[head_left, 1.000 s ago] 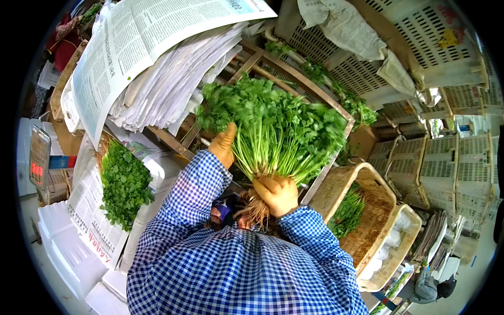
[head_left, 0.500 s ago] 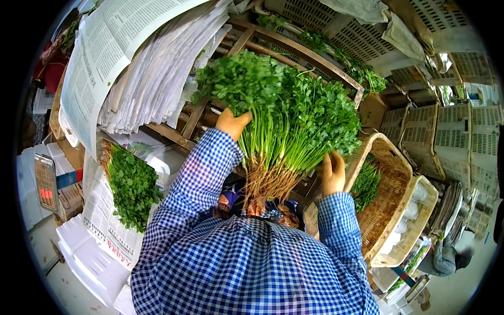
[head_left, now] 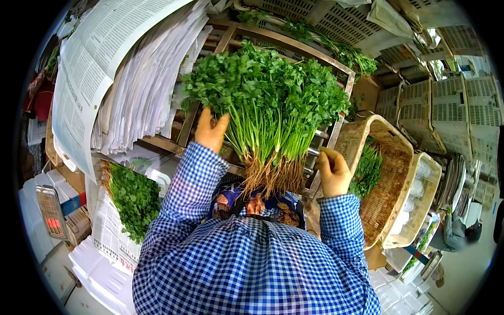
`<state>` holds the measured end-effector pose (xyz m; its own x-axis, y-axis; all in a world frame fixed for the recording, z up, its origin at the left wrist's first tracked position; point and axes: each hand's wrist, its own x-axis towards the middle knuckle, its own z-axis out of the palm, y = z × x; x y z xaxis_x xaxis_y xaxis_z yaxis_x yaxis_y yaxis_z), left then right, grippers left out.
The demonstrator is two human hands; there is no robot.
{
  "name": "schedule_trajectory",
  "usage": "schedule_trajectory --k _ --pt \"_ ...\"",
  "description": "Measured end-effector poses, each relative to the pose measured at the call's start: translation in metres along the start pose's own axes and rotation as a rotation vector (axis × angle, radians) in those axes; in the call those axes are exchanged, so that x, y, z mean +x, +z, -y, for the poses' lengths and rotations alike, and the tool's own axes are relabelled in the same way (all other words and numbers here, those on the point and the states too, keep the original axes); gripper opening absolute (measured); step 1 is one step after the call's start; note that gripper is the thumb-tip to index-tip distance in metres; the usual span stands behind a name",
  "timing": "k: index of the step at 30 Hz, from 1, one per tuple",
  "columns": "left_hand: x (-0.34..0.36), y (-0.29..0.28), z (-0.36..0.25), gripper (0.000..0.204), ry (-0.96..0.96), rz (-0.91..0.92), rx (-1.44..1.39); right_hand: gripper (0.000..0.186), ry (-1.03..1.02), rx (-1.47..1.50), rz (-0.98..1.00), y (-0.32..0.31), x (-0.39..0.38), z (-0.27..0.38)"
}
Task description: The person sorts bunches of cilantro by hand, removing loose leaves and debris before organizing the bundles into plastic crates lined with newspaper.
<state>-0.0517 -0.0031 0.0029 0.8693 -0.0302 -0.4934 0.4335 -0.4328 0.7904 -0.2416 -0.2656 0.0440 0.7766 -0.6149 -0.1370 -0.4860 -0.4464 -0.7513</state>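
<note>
A wide bunch of leafy greens (head_left: pixel 268 100), stems pointing down to a fringe of brown roots (head_left: pixel 268 170), lies over a rusty metal frame (head_left: pixel 226 37). My left hand (head_left: pixel 212 128) is at the bunch's left edge, fingers spread against the lower leaves and stems. My right hand (head_left: pixel 332 170) is just right of the roots, fingers loosely bent and apart, with nothing visible in it. Both forearms are in blue checked sleeves.
Newspaper stack (head_left: pixel 144 73) at upper left; greens on newspaper (head_left: pixel 134 202) and scale (head_left: pixel 51 210) at left. At right, plastic basket (head_left: pixel 391 178) with greens, second basket (head_left: pixel 417 231) with white bags, stacked crates (head_left: pixel 446 126), and a person in grey (head_left: pixel 454 231).
My right hand let go of the root end and moved right. My left hand moved left along the bunch. The bunch now lies more spread out, higher in view.
</note>
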Motion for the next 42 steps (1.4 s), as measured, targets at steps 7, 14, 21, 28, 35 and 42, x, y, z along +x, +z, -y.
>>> schedule_trajectory --k 7,14,21,28,35,42 --pt "-0.010 -0.015 0.016 0.062 0.081 -0.015 -0.678 0.017 0.202 0.301 0.024 0.010 -0.004 0.015" --pt "-0.036 -0.009 0.003 0.058 0.778 -0.335 0.127 0.027 -0.070 -0.447 0.234 0.043 -0.002 0.014" --pt "-0.046 0.065 -0.039 0.066 1.244 0.127 0.564 0.015 0.644 0.677 0.365 0.010 0.018 0.024" --pt "-0.024 0.108 -0.041 0.098 0.723 0.311 0.897 0.024 0.399 1.779 1.026 -0.020 0.029 0.018" --pt "-0.026 0.105 -0.047 0.100 0.720 0.295 0.920 0.037 -0.338 1.446 0.385 -0.140 0.122 0.075" --pt "-0.047 0.048 -0.028 0.088 0.897 0.186 0.124 0.046 0.350 0.682 0.125 -0.061 0.078 -0.005"
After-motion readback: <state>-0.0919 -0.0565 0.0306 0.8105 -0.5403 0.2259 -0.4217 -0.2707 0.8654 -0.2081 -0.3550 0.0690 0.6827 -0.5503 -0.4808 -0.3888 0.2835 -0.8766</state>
